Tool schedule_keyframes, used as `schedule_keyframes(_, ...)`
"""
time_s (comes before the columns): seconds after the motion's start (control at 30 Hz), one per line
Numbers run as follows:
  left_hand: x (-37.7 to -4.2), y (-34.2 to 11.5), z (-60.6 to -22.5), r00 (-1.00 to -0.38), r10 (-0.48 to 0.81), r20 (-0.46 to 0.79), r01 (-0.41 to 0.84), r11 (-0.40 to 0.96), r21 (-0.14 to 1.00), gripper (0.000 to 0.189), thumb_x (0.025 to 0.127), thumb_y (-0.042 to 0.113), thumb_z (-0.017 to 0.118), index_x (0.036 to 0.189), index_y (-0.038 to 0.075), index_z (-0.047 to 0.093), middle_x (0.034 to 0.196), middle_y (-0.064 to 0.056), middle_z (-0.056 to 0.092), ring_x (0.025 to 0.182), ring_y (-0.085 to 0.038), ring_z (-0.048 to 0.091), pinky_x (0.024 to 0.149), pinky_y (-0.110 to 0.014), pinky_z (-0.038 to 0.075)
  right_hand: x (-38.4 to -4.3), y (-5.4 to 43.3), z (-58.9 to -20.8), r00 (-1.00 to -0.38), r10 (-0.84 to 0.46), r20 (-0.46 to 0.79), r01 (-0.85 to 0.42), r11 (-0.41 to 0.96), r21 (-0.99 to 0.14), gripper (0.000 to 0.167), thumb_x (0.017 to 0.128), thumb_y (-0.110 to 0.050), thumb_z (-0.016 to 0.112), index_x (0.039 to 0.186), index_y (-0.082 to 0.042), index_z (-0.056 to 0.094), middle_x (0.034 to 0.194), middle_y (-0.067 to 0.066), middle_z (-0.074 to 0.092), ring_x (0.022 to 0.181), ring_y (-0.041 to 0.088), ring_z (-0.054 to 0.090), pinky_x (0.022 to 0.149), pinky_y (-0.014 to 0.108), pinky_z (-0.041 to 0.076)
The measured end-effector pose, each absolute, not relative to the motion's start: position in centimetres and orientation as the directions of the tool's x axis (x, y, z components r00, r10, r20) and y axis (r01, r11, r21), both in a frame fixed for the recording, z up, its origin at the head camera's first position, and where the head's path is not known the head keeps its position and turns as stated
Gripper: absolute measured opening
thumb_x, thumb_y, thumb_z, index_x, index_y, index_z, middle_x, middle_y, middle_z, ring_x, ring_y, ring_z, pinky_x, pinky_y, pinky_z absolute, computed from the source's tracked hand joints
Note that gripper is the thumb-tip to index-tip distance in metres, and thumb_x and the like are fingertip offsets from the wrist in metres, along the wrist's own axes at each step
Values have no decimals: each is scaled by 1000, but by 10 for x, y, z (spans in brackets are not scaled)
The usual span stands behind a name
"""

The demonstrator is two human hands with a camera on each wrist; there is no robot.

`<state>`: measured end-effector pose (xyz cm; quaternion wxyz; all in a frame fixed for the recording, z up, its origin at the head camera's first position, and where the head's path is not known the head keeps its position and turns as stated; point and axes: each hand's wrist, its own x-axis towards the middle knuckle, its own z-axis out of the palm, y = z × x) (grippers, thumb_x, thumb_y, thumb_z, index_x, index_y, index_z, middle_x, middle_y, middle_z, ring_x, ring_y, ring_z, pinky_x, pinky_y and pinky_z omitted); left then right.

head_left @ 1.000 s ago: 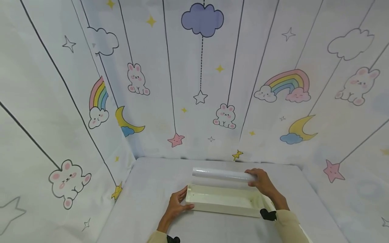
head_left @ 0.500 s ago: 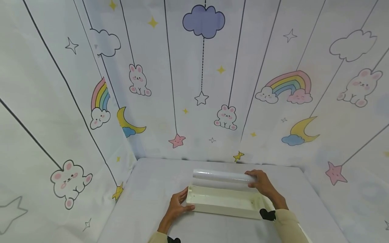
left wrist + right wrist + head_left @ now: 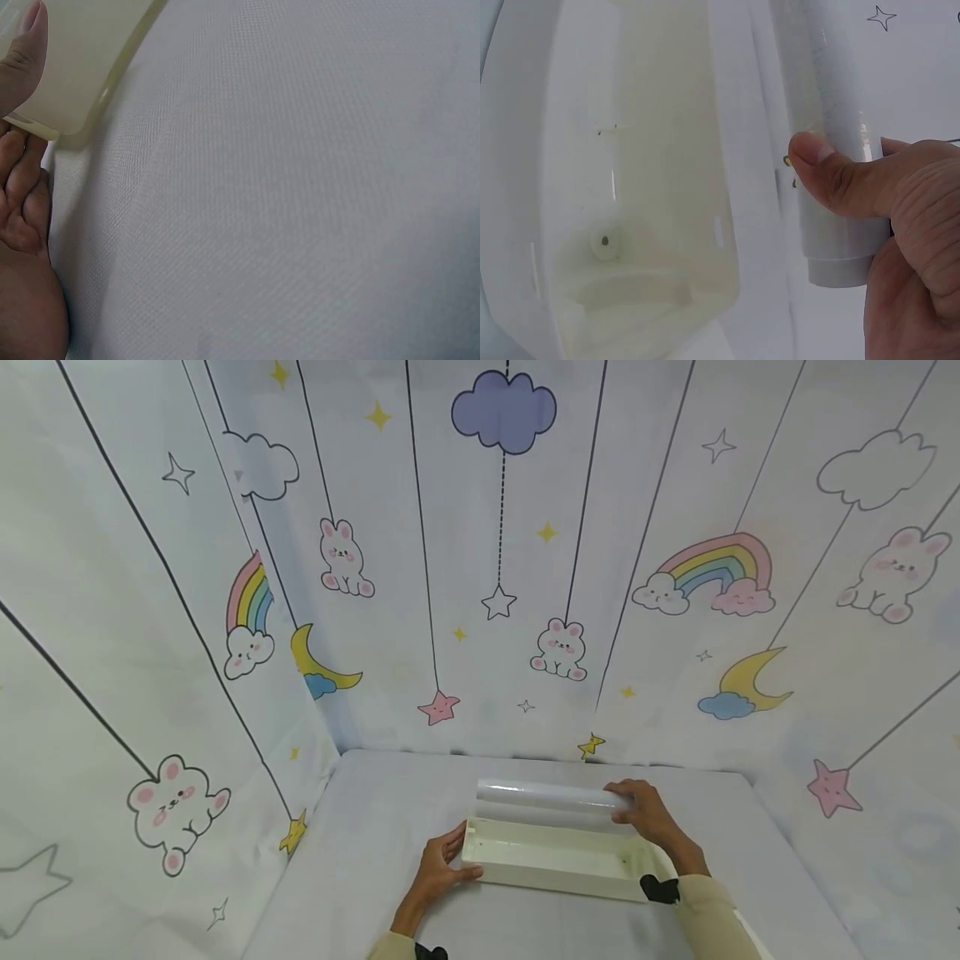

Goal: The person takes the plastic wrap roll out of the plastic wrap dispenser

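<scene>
A long cream plastic tray-like case [image 3: 555,860], hollow side up, lies on the white-covered table. My left hand [image 3: 437,864] grips its left end, with the thumb on the near wall and the fingers at the end; the left wrist view shows the thumb [image 3: 22,64] against the cream wall. Behind the case, my right hand [image 3: 647,810] holds a roll of clear plastic film [image 3: 540,793] by its right end. In the right wrist view the thumb presses on the film roll [image 3: 832,90], near the core end sticking out, beside the case's hollow [image 3: 645,172].
The table [image 3: 360,827] has a plain white cover. White cloth walls [image 3: 480,677] printed with rabbits, stars, clouds and rainbows stand at the back and both sides. A white edge of something [image 3: 752,935] shows beside the right sleeve [image 3: 712,914].
Both hands keep their hold and stay almost where they were. The whole view shifts slightly; the roll and the case stay in the same arrangement.
</scene>
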<state>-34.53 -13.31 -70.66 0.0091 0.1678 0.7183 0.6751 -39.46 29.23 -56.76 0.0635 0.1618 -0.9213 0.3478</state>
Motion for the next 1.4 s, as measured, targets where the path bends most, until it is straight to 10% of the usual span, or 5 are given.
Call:
schedule_keyframes(0.07, -346, -133, -708, -952, 249, 180, 189, 11, 982, 102, 81, 21, 99, 163, -3, 44, 167, -19, 50, 152, -14, 55, 118, -10, 42, -395, 293, -568, -937, -256, 237, -349, 709, -612, 52, 73, 9, 92, 123, 8, 78, 117, 26, 78, 113, 44, 67, 98, 58, 54)
schedule_keyframes(0.3, -345, -132, -706, -945, 257, 202, 218, 33, 975, 101, 82, 22, 99, 162, -5, 44, 165, -24, 50, 153, -35, 53, 119, -14, 45, -401, 296, -572, -945, -235, 227, -326, 712, -621, 51, 72, 8, 93, 122, 8, 78, 117, 27, 78, 112, 42, 64, 97, 50, 52)
schedule_keyframes(1.4, -343, -131, -700, -954, 245, 173, 193, 56, 980, 101, 81, 13, 98, 163, -6, 43, 165, -24, 50, 154, -44, 49, 119, -11, 41, -415, 287, -590, -957, -225, 182, -289, 696, -658, 51, 72, 10, 93, 121, 8, 79, 117, 25, 79, 108, 34, 63, 94, 41, 51)
